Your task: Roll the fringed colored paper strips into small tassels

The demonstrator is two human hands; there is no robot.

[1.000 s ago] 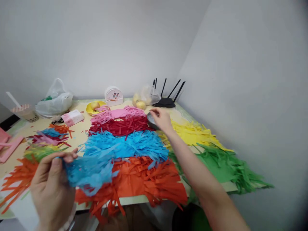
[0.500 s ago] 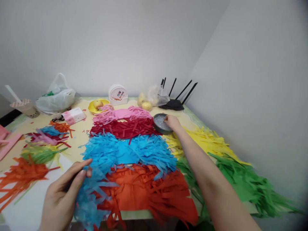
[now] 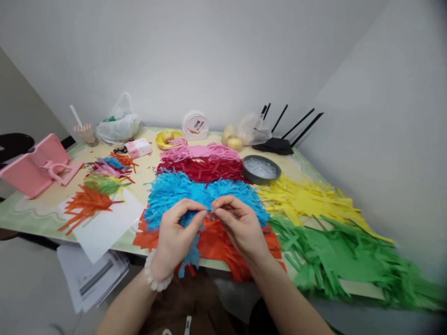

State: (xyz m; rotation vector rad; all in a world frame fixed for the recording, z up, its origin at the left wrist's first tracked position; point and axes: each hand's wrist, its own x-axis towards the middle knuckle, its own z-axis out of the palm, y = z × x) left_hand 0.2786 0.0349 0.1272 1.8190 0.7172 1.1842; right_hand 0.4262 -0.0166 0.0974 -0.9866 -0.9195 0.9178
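Observation:
My left hand [image 3: 176,239] and my right hand [image 3: 239,225] meet over the table's near edge, fingertips pinched together on a blue fringed paper strip [image 3: 191,253] that hangs down below the left hand. Under them lie fringed paper sheets in rows: orange [image 3: 216,244], blue [image 3: 174,190], dark red [image 3: 200,170] and pink [image 3: 199,151]. A dark round dish [image 3: 261,169] with something whitish in it stands just right of the red sheet, out of reach of both hands.
Yellow [image 3: 307,197] and green [image 3: 335,251] fringed sheets cover the table's right side by the wall. Left are small fringe bundles [image 3: 101,184], white paper [image 3: 108,223], a pink stand [image 3: 38,163], a drink cup [image 3: 84,132], bags, fruit and a black router [image 3: 275,145].
My right hand has left the dark dish and come back to meet my left hand at the blue strip. The view has swung left and down.

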